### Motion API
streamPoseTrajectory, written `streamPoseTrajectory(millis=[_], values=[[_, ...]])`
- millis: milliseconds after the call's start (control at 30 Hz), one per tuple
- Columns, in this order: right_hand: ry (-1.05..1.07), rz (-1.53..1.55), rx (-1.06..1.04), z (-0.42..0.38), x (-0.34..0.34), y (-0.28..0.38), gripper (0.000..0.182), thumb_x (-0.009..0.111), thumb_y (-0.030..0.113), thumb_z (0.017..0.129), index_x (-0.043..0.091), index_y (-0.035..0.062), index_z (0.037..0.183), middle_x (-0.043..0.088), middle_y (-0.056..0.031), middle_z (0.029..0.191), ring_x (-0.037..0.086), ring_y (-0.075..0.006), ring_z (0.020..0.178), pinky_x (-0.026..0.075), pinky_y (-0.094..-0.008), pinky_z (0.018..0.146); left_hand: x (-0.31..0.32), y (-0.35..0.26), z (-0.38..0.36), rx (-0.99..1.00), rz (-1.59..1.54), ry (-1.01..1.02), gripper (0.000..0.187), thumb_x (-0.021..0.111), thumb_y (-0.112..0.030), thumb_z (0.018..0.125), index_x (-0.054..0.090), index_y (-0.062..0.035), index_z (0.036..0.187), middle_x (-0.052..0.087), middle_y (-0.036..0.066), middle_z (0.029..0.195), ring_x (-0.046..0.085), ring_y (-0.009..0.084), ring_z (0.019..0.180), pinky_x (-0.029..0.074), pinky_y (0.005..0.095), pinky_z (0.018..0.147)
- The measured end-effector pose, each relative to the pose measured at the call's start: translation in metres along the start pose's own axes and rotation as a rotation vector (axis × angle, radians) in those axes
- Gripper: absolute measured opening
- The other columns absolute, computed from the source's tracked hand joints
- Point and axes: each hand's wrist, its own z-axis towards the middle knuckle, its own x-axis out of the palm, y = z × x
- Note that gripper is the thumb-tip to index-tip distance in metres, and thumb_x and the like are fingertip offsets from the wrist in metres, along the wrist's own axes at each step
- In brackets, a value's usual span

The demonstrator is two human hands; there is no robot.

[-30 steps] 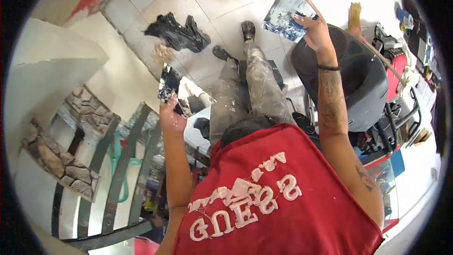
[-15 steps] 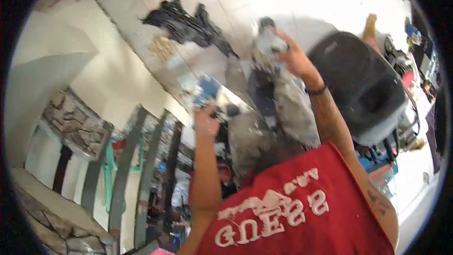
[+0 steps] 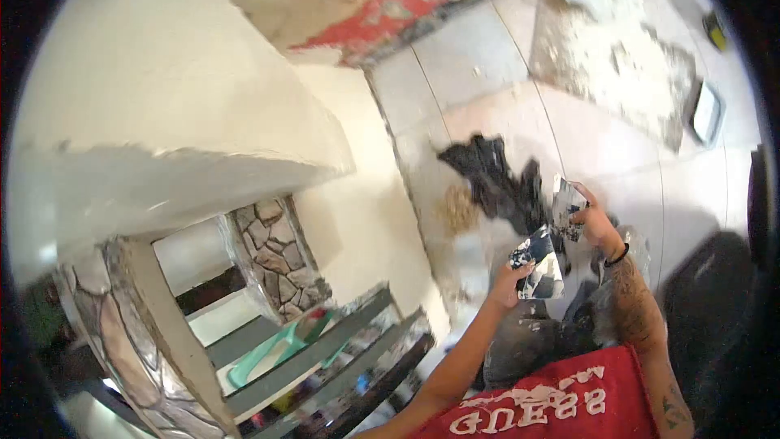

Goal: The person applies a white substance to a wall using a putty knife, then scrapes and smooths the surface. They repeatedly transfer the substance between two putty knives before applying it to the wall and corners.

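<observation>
My left hand is closed on the near edge of a flat, square scraper smeared in white and dark patches. A second flat scraper, greyish white with dark marks, is gripped in my right hand, a little farther out and to the right. The two scrapers are held close to each other, in front of my red shirt and above my legs. Just beyond them, a crumpled black plastic sheet lies on the tiled floor.
A white-smeared board lies on the tiles ahead, with a pale-rimmed tray at its right. On my left are a cream wall, grey slats and a green plastic object. A black chair stands at my right.
The view has swung left and farther up the floor. My right hand has come in from its farther reach, closer to my left, and both scrapers now show clearly.
</observation>
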Motion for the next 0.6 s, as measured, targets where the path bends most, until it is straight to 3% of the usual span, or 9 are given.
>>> streamPoseTrajectory(millis=[67, 133, 233, 267, 367, 433, 467, 500, 600], values=[[0.016, 0.361, 0.017, 0.043, -0.013, 0.012, 0.07, 0.044, -0.017, 0.069, 0.037, 0.0102, 0.133, 0.06, -0.0131, 0.099, 0.06, -0.0187, 0.072, 0.048, -0.0268, 0.061, -0.009, 0.0, 0.051, 0.1, -0.008, 0.089, 0.031, 0.061, -0.004, 0.077, 0.058, -0.0052, 0.108, 0.064, 0.005, 0.096, 0.061, 0.0169, 0.086, 0.051, 0.0339, 0.075], [-0.014, 0.359, 0.005, 0.081, -0.03, 0.033, 0.073, 0.042, -0.019, 0.069, 0.034, 0.0105, 0.135, 0.061, -0.0176, 0.097, 0.062, -0.0219, 0.073, 0.05, -0.0289, 0.059, 0.024, -0.024, 0.067, 0.1, -0.18, 0.163, 0.018, 0.058, -0.007, 0.082, 0.061, -0.002, 0.099, 0.065, 0.005, 0.091, 0.062, 0.0145, 0.08, 0.052, 0.0301, 0.071], [-0.012, 0.309, -0.204, 0.136, -0.059, 0.031, 0.076, 0.048, -0.017, 0.064, 0.036, 0.008, 0.135, 0.061, -0.0145, 0.096, 0.06, -0.0225, 0.077, 0.051, -0.0322, 0.064, 0.014, -0.025, 0.1, 0.965, 0.64, 0.203, 0.023, 0.057, -0.009, 0.083, 0.06, 0.0024, 0.102, 0.064, 0.01, 0.097, 0.061, 0.0191, 0.09, 0.048, 0.0313, 0.081], [-0.02, 0.459, -0.207, 0.13, -0.048, 0.048, 0.077, 0.049, -0.016, 0.067, 0.032, 0.009, 0.137, 0.06, -0.014, 0.099, 0.061, -0.0237, 0.082, 0.053, -0.0344, 0.069, 0.006, -0.025, 0.114, 1.066, 0.645, 0.232, 0.025, 0.058, -0.01, 0.083, 0.059, 0.0037, 0.104, 0.063, 0.012, 0.1, 0.06, 0.0215, 0.095, 0.045, 0.0329, 0.085], [0.06, 0.248, -0.325, 0.154, -0.072, 0.036, 0.08, 0.05, -0.018, 0.069, 0.026, 0.0095, 0.14, 0.058, -0.0137, 0.108, 0.059, -0.0266, 0.094, 0.054, -0.0391, 0.075, -0.038, -0.015, 0.177, 1.256, 0.638, 0.185, 0.038, 0.063, -0.014, 0.079, 0.054, 0.0044, 0.112, 0.059, 0.017, 0.109, 0.054, 0.0285, 0.108, 0.037, 0.0382, 0.097], [0.227, 0.292, -0.41, 0.171, -0.09, 0.022, 0.077, 0.049, -0.02, 0.066, 0.031, 0.0054, 0.137, 0.058, -0.0133, 0.109, 0.06, -0.0274, 0.095, 0.053, -0.037, 0.078, -0.049, -0.017, 0.238, 0.871, -0.023, 0.296, 0.031, 0.057, -0.012, 0.082, 0.055, 0.002, 0.11, 0.061, 0.014, 0.104, 0.058, 0.0238, 0.1, 0.044, 0.0345, 0.089], [0.277, 0.27, -0.435, 0.183, -0.101, 0.015, 0.073, 0.048, -0.02, 0.067, 0.034, 0.0033, 0.134, 0.058, -0.0139, 0.11, 0.06, -0.0277, 0.095, 0.054, -0.0355, 0.078, -0.039, -0.019, 0.213, 0.61, -0.356, 0.392, 0.028, 0.055, -0.011, 0.083, 0.057, 0.0011, 0.109, 0.062, 0.013, 0.102, 0.06, 0.0218, 0.097, 0.047, 0.0331, 0.086], [0.336, 0.336, -0.459, 0.189, -0.098, 0.008, 0.075, 0.045, -0.016, 0.072, 0.024, 0.0068, 0.14, 0.063, -0.0196, 0.093, 0.064, -0.0238, 0.082, 0.053, -0.0318, 0.07, -0.038, -0.011, 0.215, 0.678, -0.401, 0.374, 0.026, 0.053, -0.01, 0.084, 0.057, 0.0003, 0.107, 0.062, 0.011, 0.1, 0.06, 0.0205, 0.094, 0.049, 0.0326, 0.084], [0.299, 0.381, -0.369, 0.13, -0.064, 0.026, 0.073, 0.046, -0.017, 0.071, 0.029, 0.0054, 0.138, 0.061, -0.0185, 0.102, 0.061, -0.024, 0.09, 0.052, -0.0325, 0.074, -0.054, 0.004, 0.222, 0.813, -0.401, 0.294, 0.024, 0.049, -0.009, 0.085, 0.058, -0.0006, 0.106, 0.062, 0.01, 0.098, 0.061, 0.0203, 0.093, 0.05, 0.0334, 0.082]])
